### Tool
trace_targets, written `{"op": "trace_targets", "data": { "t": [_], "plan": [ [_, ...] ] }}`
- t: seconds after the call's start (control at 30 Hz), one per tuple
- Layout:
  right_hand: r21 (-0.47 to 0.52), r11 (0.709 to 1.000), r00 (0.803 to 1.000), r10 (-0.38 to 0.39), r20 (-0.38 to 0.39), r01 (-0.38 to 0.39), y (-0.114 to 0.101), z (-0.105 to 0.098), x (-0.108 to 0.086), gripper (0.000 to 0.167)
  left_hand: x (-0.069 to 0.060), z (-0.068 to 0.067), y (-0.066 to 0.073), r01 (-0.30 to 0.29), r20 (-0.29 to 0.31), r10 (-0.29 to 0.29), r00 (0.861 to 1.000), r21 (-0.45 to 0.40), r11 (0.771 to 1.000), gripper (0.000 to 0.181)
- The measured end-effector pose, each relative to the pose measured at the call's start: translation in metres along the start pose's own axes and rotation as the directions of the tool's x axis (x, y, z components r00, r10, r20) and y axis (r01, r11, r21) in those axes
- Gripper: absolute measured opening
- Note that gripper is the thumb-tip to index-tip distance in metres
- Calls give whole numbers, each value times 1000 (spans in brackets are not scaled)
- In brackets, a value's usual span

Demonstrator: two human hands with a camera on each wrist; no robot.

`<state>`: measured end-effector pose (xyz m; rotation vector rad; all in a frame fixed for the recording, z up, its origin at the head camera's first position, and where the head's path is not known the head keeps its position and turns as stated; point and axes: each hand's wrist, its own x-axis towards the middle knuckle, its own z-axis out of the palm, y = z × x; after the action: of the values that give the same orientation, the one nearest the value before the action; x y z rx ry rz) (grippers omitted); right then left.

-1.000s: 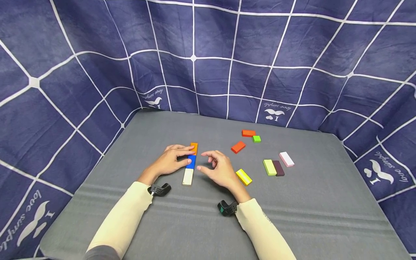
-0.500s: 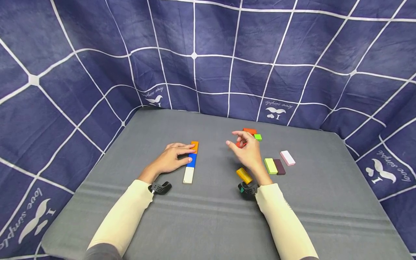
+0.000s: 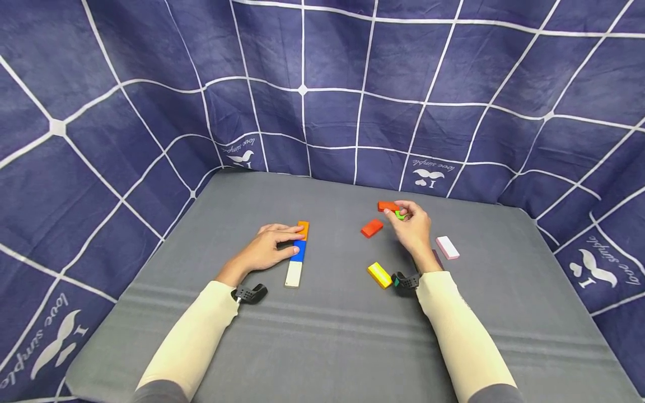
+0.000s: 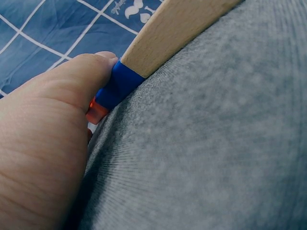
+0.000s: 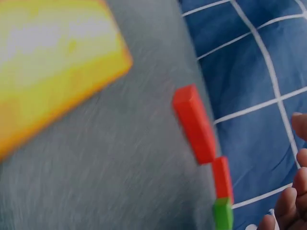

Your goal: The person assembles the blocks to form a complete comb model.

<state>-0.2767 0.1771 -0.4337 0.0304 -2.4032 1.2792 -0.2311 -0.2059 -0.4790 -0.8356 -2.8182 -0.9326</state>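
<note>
My left hand [image 3: 267, 246] rests at a row of three blocks laid end to end. Its fingertips touch the orange block [image 3: 303, 225], and the thumb lies against the blue block [image 3: 299, 249]; the pale wooden block [image 3: 293, 274] forms the near end. My right hand [image 3: 414, 229] hovers by the small green block [image 3: 399, 215], partly covering it in the head view. A flat red block [image 3: 387, 206] adjoins the green one. In the right wrist view, the fingers [image 5: 300, 187] appear apart from the green block [image 5: 223, 213], holding nothing.
Another red block [image 3: 372, 228] lies left of my right hand. Nearer are a yellow block [image 3: 379, 275] and a pinkish-white block [image 3: 447, 247]. A dark block [image 3: 437, 257] is mostly hidden by the right wrist. Blue checked cloth [image 3: 332, 112] walls the back and sides.
My right hand has travelled from beside the blue block rightward and away, past the nearer red block, to the green block. The left hand and its row stay in place.
</note>
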Motion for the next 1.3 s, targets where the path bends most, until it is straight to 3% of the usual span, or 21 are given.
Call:
{"op": "trace_targets", "data": {
  "t": [0.27,0.5,0.8,1.3],
  "plan": [
    [-97,990,995,100,-23,-102,17,0,6,38,-1,1,1,-13,-11,13,1000,10,1000,43],
    [-184,970,986,167,20,-161,32,1,12,38,-2,3,3,-7,-1,7,1000,6,1000,42],
    [-212,960,980,196,41,-183,38,3,23,38,-1,0,3,-15,-17,15,1000,11,1000,41],
    [-266,946,976,208,62,-185,41,3,22,32,0,1,2,-12,-6,12,1000,17,1000,41]
  ]
}}
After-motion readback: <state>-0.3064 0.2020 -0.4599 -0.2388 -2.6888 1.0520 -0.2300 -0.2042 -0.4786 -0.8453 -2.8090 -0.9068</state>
